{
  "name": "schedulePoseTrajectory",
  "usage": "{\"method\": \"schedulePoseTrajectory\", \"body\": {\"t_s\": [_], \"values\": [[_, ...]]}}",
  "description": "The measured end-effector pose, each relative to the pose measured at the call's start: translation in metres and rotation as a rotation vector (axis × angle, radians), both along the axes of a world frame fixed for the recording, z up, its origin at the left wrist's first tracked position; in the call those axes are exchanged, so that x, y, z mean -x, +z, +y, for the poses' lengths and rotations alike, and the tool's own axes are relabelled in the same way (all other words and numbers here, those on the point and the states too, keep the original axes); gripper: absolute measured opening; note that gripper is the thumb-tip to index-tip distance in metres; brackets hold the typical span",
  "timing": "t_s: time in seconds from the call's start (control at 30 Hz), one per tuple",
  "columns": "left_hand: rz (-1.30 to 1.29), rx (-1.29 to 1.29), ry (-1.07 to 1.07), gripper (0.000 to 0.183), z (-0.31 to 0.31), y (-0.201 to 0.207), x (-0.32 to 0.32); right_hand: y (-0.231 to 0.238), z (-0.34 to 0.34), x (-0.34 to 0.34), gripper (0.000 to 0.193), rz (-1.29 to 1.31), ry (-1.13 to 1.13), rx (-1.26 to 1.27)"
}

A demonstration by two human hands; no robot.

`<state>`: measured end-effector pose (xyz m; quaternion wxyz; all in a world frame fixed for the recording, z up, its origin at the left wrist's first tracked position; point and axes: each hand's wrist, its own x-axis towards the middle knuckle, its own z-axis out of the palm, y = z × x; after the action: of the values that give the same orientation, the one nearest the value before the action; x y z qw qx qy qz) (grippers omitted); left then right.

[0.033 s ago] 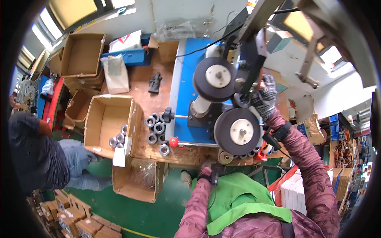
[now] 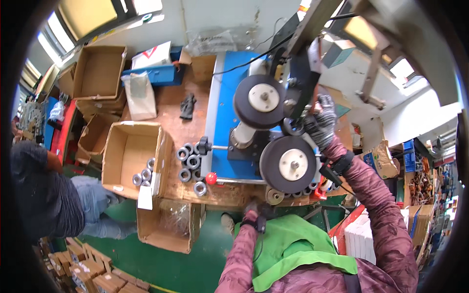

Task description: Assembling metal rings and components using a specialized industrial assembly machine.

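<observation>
Your gloved right hand [image 2: 322,124] curls beside a dark ring [image 2: 293,128] set between two black wheels [image 2: 288,164], presumably to steady it. Your blurred left hand [image 2: 264,210] hangs near the worktop [image 2: 168,97]'s front edge; whether either hand pinches anything, I cannot tell. More rings [image 2: 193,161] sit left of the machine [image 2: 227,163], likely for easy reach.

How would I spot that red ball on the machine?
On the wooden bench, find the blue machine with two dark wheels. Along its near edge runs a metal rod, and the red ball sits at its left end, beside grey rings. The neighbouring knob is black; this one is bright red.
</observation>
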<state>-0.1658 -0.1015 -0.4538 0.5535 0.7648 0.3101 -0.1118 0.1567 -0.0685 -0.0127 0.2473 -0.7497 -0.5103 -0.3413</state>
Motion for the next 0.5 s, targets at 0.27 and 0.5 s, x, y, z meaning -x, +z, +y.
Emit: {"method": "schedulePoseTrajectory", "body": {"t_s": [0.27, 0.5], "values": [[-0.005, 0.774, 0.650, 0.034, 0.029, -0.006, 0.075, -0.006, 0.003, 0.008, 0.031, 0.224, -0.113, 0.097], [0.070, 0.911, 0.864, 0.026, 0.094, 0.053, 0.166, -0.033, 0.010, -0.010, 0.021, 0.569, 0.115, -0.046]]}}
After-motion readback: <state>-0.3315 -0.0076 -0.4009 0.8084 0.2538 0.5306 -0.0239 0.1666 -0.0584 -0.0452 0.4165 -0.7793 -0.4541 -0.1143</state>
